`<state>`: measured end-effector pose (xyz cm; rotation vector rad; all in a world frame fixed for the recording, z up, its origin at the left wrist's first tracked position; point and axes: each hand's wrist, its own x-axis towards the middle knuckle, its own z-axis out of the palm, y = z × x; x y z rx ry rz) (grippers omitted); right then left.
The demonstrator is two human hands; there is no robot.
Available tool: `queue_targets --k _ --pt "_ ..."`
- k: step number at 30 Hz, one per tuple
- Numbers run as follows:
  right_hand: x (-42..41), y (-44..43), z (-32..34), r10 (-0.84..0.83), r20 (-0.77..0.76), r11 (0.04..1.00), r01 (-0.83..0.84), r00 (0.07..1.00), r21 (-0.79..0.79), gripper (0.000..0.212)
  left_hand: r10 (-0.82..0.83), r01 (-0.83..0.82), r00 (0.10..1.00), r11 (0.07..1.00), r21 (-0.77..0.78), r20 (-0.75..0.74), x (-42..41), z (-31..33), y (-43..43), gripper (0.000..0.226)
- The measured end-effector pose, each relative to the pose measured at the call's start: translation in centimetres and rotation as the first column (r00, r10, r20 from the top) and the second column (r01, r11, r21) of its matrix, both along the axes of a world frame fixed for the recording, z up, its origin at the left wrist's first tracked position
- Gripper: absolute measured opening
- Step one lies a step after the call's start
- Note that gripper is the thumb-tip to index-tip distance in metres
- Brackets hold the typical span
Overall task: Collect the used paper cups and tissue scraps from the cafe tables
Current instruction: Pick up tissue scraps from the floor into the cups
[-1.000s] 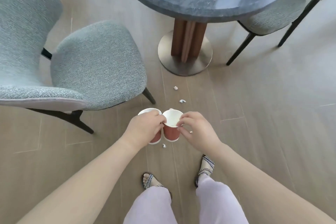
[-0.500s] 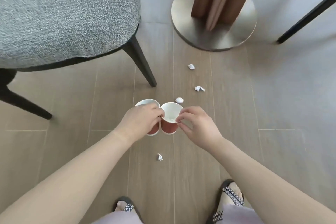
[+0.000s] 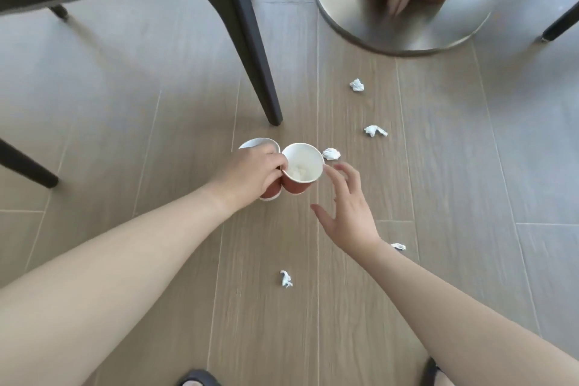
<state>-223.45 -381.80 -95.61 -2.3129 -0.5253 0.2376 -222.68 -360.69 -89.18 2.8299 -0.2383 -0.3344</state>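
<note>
My left hand [image 3: 250, 171] grips two red paper cups side by side low over the floor. The left cup [image 3: 255, 143] is mostly hidden under my fingers. The right cup [image 3: 302, 166] shows its white inside with crumpled tissue at the bottom. My right hand [image 3: 346, 207] hovers just right of that cup with fingers spread, holding nothing. Several white tissue scraps lie on the floor: one [image 3: 331, 154] just beyond my right fingertips, one [image 3: 375, 131] farther right, one [image 3: 357, 84] near the table base, one [image 3: 398, 246] beside my right wrist, one [image 3: 285, 279] between my forearms.
A black chair leg [image 3: 250, 50] stands right behind the cups, with another chair leg [image 3: 26, 164] at the left. The round metal table base [image 3: 404, 31] with its wooden column sits at the upper right. A further chair leg [image 3: 560, 23] enters at the right edge.
My right hand has let go of the right cup's rim and opened, moving off to the right. The view has dropped closer to the floor. My left hand still holds both cups.
</note>
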Motion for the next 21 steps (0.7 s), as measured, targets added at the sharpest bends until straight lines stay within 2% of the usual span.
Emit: queue_targets --k 2,6,11,14,17,21 --pt "-2.1 -0.4 -1.0 0.036 -0.095 0.997 -0.043 0.995 -0.07 0.071 -0.008 0.009 1.0 1.0 0.011 -0.023 -0.9 -0.1 0.2 0.02" --pt "-2.3 -0.1 -2.5 0.228 -0.1 0.954 -0.243 0.968 -0.176 0.063 -0.068 0.073 0.996 0.992 0.099 -0.052 -1.8 -1.2 1.1 0.019" --pt "-2.5 1.0 -2.8 0.268 -0.144 0.915 -0.298 0.953 -0.273 0.054 0.006 0.002 0.998 0.99 0.144 -0.06 -2.2 -1.0 2.4 0.016" --pt "-4.3 1.6 -3.4 0.394 -0.195 0.837 -0.438 0.898 -0.328 0.048 0.037 -0.019 0.995 0.984 0.175 -0.097 -2.9 -1.1 3.3 0.016" --pt "-5.6 2.1 -4.1 0.544 -0.192 0.719 -0.572 0.817 -0.395 0.043 0.052 -0.024 0.989 0.979 0.203 -0.136 -3.4 -1.3 4.2 0.017" --pt "-6.6 2.3 -4.4 0.609 -0.238 0.659 -0.649 0.757 -0.38 0.036 0.105 -0.075 0.984 0.977 0.201 -0.142 -3.3 -1.2 4.9 0.016"
